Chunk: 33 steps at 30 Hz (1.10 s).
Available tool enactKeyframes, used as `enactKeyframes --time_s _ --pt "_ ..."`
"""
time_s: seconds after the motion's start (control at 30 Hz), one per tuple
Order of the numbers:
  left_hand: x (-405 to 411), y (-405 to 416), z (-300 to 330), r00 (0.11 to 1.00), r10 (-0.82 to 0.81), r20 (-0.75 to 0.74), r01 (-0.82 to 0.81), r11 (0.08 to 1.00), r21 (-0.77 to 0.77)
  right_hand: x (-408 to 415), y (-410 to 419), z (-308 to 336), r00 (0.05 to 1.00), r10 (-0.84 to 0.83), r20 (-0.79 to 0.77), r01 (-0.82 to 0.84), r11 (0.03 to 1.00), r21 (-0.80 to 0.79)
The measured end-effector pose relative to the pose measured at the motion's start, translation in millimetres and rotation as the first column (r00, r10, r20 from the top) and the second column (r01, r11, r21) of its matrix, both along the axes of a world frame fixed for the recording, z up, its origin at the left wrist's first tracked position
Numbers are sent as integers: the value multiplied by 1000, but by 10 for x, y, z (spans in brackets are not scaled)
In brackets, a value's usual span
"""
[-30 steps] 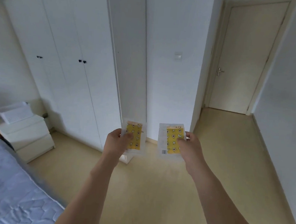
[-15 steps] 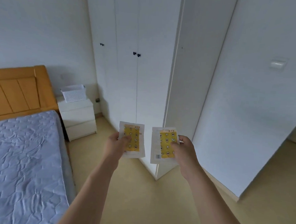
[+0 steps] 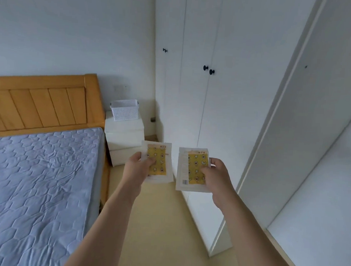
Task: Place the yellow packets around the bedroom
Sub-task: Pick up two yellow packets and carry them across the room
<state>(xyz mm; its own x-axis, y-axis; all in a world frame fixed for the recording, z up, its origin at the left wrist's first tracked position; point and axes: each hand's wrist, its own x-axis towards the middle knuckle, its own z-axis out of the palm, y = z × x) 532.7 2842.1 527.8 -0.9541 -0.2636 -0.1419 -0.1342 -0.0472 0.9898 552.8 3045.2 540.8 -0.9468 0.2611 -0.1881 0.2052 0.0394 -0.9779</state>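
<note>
Two bare forearms, sleeveless to the frame edge, left hand [image 3: 137,169] and right hand [image 3: 217,176] ringless.

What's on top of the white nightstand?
A white perforated basket sits on the white nightstand, toward its back. The basket's inside is hidden by its walls. The left packet covers the nightstand's lower right corner.

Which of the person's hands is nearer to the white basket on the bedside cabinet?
Left. The left hand, holding a yellow packet, is just below and right of the white basket. The right hand, with the other packet, is farther right, toward the wardrobe.
</note>
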Motion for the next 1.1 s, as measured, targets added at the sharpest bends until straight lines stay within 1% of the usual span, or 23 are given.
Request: enactKeyframes --time_s 0.1,0.2,0.27,0.4,0.53,0.67,0.8,0.97,1.03,1.1 --pt "-617 -23 -60 998 55 35 -55 998 7 -733 29 -51 998 63 -5 -63 998 -9" --pt "-1255 -46 49 992 113 57 -114 993 28 -1500 92 82 994 110 -19 -110 994 -10" --pt "-1627 -96 169 990 134 40 -135 991 23 -1961 67 198 989 141 -40 -142 990 -10" --pt "-2248 -260 289 970 242 11 -242 970 37 -2788 -150 332 966 250 -68 -250 968 -2" --pt "-2854 -496 150 944 328 42 -330 943 49 -3518 -470 214 938 344 -49 -344 939 9" --pt "-3587 -859 -47 926 370 77 -375 926 54 -4365 -878 3 929 371 -10 -371 929 21" --pt "-4425 -1362 -186 910 409 71 -414 906 89 -5348 -1393 -120 913 408 8 -408 912 47" --pt "-5596 -2026 -71 912 405 66 -410 907 93 -6614 -2069 59 903 431 -4 -429 899 88" --pt "-6072 -2220 8 915 401 47 -404 908 109 -7060 -2256 111 899 437 -22 -433 895 107" --pt "-6498 -2355 61 916 396 58 -400 910 111 -7461 -2380 123 899 437 -14 -433 894 114"
